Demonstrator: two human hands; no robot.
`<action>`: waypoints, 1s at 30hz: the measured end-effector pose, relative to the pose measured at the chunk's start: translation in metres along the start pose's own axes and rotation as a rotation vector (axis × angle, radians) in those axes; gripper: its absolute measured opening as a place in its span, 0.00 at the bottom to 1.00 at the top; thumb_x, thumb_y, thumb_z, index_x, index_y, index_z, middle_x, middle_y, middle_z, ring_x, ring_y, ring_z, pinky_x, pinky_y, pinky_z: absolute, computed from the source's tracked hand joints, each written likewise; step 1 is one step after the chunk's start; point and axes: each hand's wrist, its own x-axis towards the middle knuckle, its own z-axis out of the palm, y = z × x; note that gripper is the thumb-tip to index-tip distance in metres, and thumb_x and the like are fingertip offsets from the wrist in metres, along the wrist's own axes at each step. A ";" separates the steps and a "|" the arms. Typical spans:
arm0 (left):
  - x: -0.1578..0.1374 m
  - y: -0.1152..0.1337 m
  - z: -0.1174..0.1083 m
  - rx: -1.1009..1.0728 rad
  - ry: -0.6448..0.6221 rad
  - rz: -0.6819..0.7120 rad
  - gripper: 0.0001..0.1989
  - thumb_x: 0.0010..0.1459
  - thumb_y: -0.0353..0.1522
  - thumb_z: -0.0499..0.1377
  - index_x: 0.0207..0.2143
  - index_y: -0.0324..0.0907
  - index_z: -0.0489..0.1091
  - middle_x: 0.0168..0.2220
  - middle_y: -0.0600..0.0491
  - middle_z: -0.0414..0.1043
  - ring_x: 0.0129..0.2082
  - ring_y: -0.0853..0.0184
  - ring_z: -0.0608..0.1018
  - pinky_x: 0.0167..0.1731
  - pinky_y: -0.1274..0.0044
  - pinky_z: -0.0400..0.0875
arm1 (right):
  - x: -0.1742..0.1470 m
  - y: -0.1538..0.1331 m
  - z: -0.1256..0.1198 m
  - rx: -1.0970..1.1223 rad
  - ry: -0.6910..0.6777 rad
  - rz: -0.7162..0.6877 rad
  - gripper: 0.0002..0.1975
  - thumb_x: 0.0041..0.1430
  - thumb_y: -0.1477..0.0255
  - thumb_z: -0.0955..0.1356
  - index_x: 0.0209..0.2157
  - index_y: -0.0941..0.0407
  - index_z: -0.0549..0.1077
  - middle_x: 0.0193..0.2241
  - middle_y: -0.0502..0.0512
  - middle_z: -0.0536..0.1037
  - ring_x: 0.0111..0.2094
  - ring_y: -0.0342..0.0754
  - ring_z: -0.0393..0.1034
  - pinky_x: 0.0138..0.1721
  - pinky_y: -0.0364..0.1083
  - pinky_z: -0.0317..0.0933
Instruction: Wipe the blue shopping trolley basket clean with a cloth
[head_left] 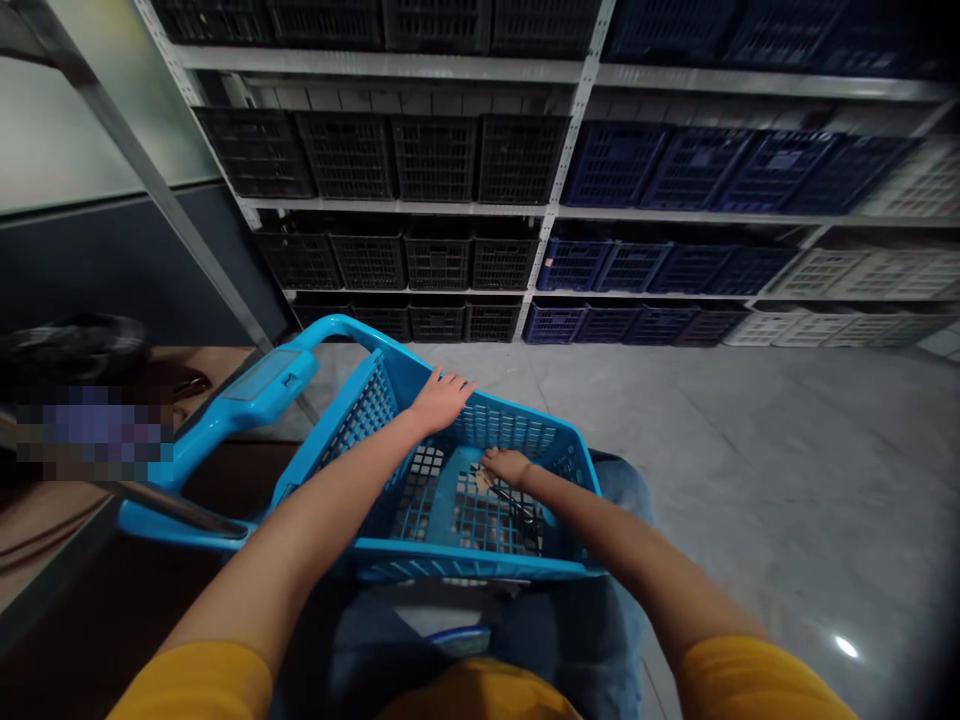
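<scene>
A blue plastic shopping cart [480,556] with a grid-walled basket stands before me, tilted in the view. My left hand [442,400] lies over the basket's far rim, fingers bent across the edge. Down inside the basket is my right hand [507,466], its fingers curled close to the far wall. Just under those fingers shows a small tan piece [484,480], and a dark slender thing [523,514] lies beside it on the grid floor. What the right fingers grip is too small to make out.
Beyond the cart, a white metal rack [559,170] carries black crates [435,158], blue crates [615,160] and white crates [825,270]. At left are a metal pole [161,190] and a wooden surface [214,365] with dark items. Grey tiled floor [750,440] extends right.
</scene>
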 end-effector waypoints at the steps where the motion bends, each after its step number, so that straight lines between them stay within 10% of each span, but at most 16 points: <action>1: 0.000 0.000 -0.001 -0.005 -0.009 0.011 0.22 0.65 0.31 0.52 0.61 0.42 0.63 0.54 0.43 0.72 0.55 0.56 0.71 0.60 0.59 0.53 | -0.005 0.003 0.000 -0.018 -0.023 0.009 0.15 0.65 0.80 0.62 0.50 0.57 0.73 0.49 0.63 0.75 0.46 0.52 0.74 0.43 0.47 0.68; 8: 0.009 -0.012 -0.006 -0.056 -0.066 0.064 0.21 0.65 0.29 0.49 0.59 0.42 0.66 0.51 0.43 0.74 0.52 0.58 0.74 0.53 0.64 0.62 | -0.018 -0.001 -0.028 -0.067 -0.065 -0.021 0.10 0.62 0.80 0.66 0.42 0.58 0.77 0.43 0.61 0.78 0.43 0.51 0.75 0.39 0.45 0.68; 15: 0.009 -0.041 -0.012 -0.071 -0.047 -0.071 0.14 0.66 0.34 0.52 0.48 0.42 0.73 0.43 0.46 0.77 0.47 0.59 0.76 0.47 0.68 0.65 | 0.005 -0.006 -0.131 -0.189 0.562 -0.132 0.13 0.72 0.70 0.57 0.48 0.57 0.70 0.47 0.62 0.71 0.49 0.54 0.62 0.48 0.51 0.62; 23: 0.003 -0.044 -0.017 -0.030 -0.079 -0.026 0.12 0.66 0.33 0.52 0.44 0.40 0.73 0.42 0.45 0.77 0.45 0.58 0.77 0.46 0.67 0.65 | 0.003 -0.005 -0.035 -0.140 0.200 -0.088 0.11 0.68 0.75 0.61 0.39 0.60 0.75 0.40 0.63 0.73 0.41 0.52 0.65 0.40 0.49 0.63; 30: 0.006 -0.042 -0.013 -0.029 -0.065 -0.041 0.12 0.66 0.31 0.51 0.44 0.41 0.74 0.41 0.46 0.77 0.44 0.58 0.77 0.46 0.67 0.64 | 0.002 0.013 -0.092 -0.202 0.491 -0.140 0.14 0.71 0.72 0.59 0.45 0.60 0.74 0.44 0.64 0.71 0.48 0.54 0.61 0.46 0.50 0.61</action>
